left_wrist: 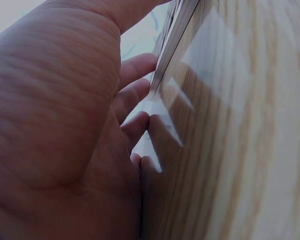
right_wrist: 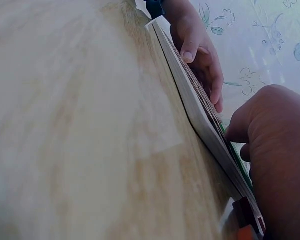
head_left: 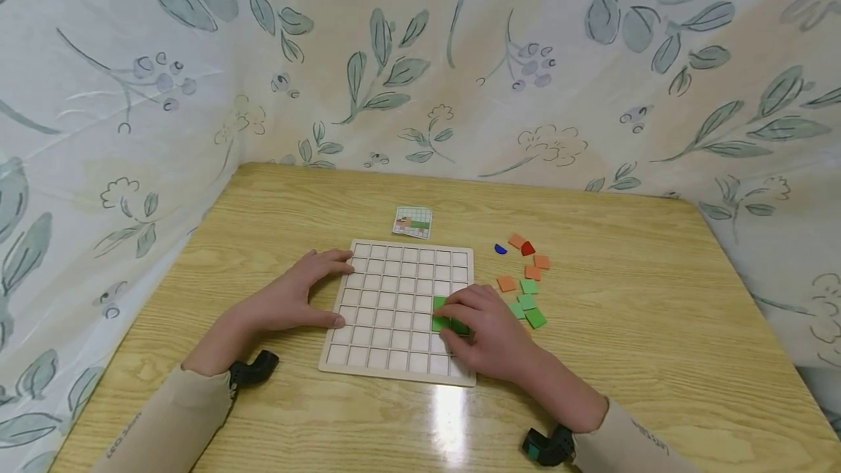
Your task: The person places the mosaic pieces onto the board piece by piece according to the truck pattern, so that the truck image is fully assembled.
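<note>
A pale wooden grid board (head_left: 388, 305) lies flat on the table. My left hand (head_left: 296, 294) rests along its left edge, thumb and fingers spread apart and touching the rim; the left wrist view shows these fingers (left_wrist: 135, 95) loosely extended. Over the board's right side, my right hand (head_left: 489, 331) has thumb and fingers curled round a dark green tile (head_left: 461, 327), mostly covered by the hand. Green tiles (head_left: 439, 305) sit in the grid beside its fingertips. In the right wrist view, the right hand (right_wrist: 282, 150) meets a thin green strip on the board's top.
Loose orange tiles (head_left: 506, 283), light green tiles (head_left: 528, 286), a green tile (head_left: 536, 318), a red piece (head_left: 528, 248) and a blue half-round piece (head_left: 501, 248) lie right of the board. Behind it is a small printed pattern card (head_left: 412, 222). A floral curtain (head_left: 420, 93) hangs behind the table.
</note>
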The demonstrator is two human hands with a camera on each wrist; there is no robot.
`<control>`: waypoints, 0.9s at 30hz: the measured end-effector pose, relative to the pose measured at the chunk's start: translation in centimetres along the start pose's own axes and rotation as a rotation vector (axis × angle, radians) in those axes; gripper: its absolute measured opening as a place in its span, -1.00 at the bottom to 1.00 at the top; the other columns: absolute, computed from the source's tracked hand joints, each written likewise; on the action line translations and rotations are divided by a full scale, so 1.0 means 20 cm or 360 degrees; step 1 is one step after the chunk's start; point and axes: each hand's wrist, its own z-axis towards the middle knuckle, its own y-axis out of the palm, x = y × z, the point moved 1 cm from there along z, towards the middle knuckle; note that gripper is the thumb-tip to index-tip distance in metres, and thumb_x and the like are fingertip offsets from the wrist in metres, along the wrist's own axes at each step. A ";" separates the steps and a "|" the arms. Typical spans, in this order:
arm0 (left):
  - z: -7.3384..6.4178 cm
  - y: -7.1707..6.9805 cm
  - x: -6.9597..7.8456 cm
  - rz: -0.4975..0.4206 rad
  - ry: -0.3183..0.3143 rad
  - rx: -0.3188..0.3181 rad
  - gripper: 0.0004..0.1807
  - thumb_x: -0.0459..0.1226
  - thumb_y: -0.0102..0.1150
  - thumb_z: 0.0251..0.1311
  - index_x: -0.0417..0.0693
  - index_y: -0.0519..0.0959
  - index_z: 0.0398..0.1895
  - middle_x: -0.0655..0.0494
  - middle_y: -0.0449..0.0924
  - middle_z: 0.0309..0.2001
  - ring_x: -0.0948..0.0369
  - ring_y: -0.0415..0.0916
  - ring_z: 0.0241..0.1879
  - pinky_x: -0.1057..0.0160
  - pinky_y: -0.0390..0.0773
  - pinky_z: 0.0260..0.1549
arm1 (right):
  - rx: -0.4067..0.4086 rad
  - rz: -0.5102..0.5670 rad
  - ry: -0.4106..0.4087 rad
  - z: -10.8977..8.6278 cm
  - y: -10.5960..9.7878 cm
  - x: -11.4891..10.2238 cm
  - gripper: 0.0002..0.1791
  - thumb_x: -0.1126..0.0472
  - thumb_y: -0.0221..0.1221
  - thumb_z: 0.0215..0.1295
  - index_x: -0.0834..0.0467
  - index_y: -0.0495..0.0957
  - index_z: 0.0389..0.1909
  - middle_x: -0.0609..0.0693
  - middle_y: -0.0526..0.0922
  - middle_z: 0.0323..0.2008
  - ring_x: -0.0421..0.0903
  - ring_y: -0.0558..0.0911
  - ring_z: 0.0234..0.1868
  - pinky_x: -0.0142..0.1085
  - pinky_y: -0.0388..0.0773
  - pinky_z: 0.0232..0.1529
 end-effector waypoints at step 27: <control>0.01 0.00 0.00 -0.0003 -0.0014 -0.0009 -0.01 0.11 0.66 0.15 0.00 0.44 0.60 0.05 0.14 0.72 -0.05 -0.05 0.72 -0.24 -0.34 0.68 | 0.0182 -0.0114 0.0196 -0.12 -0.17 0.15 -0.76 0.30 0.52 0.20 0.17 0.81 -0.10 -0.04 0.76 -0.09 0.00 0.67 -0.02 -0.04 0.57 0.04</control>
